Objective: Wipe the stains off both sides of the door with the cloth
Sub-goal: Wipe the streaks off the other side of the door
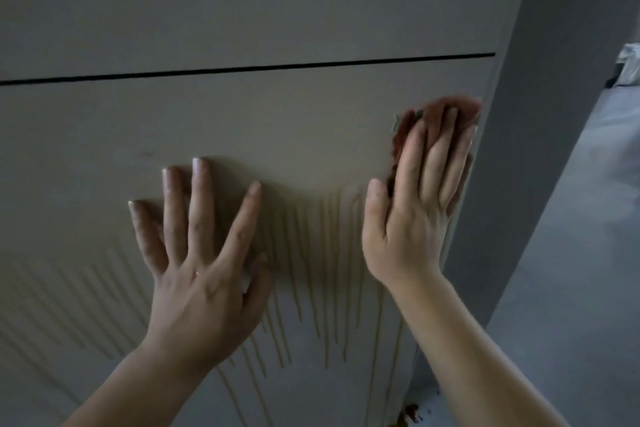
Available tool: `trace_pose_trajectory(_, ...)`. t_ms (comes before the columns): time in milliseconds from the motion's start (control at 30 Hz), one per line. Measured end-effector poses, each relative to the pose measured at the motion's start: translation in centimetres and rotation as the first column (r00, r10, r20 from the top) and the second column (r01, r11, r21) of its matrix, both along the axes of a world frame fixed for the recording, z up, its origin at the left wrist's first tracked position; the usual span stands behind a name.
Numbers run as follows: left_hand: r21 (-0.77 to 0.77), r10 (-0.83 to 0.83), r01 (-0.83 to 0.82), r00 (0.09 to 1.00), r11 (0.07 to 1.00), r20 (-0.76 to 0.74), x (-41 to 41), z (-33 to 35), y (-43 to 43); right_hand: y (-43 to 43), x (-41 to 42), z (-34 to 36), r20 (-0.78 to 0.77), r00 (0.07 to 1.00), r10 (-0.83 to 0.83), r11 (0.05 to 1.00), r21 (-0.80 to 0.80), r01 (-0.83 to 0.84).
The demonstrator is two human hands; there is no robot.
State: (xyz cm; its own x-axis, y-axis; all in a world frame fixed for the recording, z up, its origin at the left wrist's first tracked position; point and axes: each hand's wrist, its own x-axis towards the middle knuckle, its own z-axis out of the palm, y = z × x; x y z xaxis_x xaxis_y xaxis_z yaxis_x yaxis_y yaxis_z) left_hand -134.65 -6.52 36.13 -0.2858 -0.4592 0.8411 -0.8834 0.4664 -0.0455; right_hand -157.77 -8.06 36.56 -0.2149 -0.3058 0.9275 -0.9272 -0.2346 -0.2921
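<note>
1. Dim overall, with low contrast. The flat beige-grey door panel [242, 10] reads muddy, no glare.
2. Brightest spot is a pale blown-out patch [628, 62] at the far right edge. The grey floor [571, 253] near it is lighter than the door, so light seems to come from the right.
3. Right hand [415, 218] is lit paler than left hand [201, 270], which has a soft, broad shadow around it.
4. Rust-red cloth [446, 111] is smeared by motion blur at its top edge.
5. Wide-angle bend: the thin dark horizontal groove [242, 69] slants and bows, and the door's right edge curves.
6. Far-right background is out of focus.
</note>
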Motion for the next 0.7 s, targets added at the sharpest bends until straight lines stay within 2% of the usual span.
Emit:
trace_pose_trajectory(67, 0.003, -0.004, 0.004, 1.0, 1.0, 0.0, 0.0, -0.2, 0.1, 1.2, 0.4, -6.5, 0.015, 1.0, 0.008, 0.993, 0.115, -0.009)
trace_pose_trajectory(133, -0.003, -0.014, 0.014, 1.0, 1.0, 0.02, -0.2, -0.8, 0.2, 1.7, 0.3, -10.2, 0.017, 0.999, 0.032, 0.985, 0.171, -0.034)
trace_pose_trajectory(267, 0.005, -0.032, 0.031, 0.997, 0.999, 0.071, -0.8, -2.6, 0.5, 0.4, 0.3, -5.4, 0.122, 0.992, 0.015, 0.998, 0.063, -0.023)
trace_pose_trajectory(333, 0.025, -0.036, 0.034, 0.996, 0.999, 0.082, -1.2, -3.5, 0.7, -0.3, 0.1, -5.1, 0.122, 0.993, -0.007, 1.0, 0.006, 0.007)
trace_pose_trajectory(433, 0.057, -0.029, 0.023, 0.994, 0.998, 0.104, -1.8, -4.7, 0.9, 0.6, 0.4, -11.2, 0.087, 0.996, 0.01, 0.995, 0.098, -0.019)
trace_pose_trajectory(533, 0.07, -0.022, 0.014, 0.993, 0.997, 0.114, -1.9, -5.2, 0.8, 1.8, 1.1, -16.4, 0.132, 0.991, 0.031, 0.978, 0.201, -0.058)
trace_pose_trajectory(700, 0.065, -0.017, 0.009, 0.993, 0.998, 0.119, -1.8, -5.3, 0.7, 0.6, 2.4, -9.4, 0.332, 0.943, 0.025, 0.997, 0.056, -0.047)
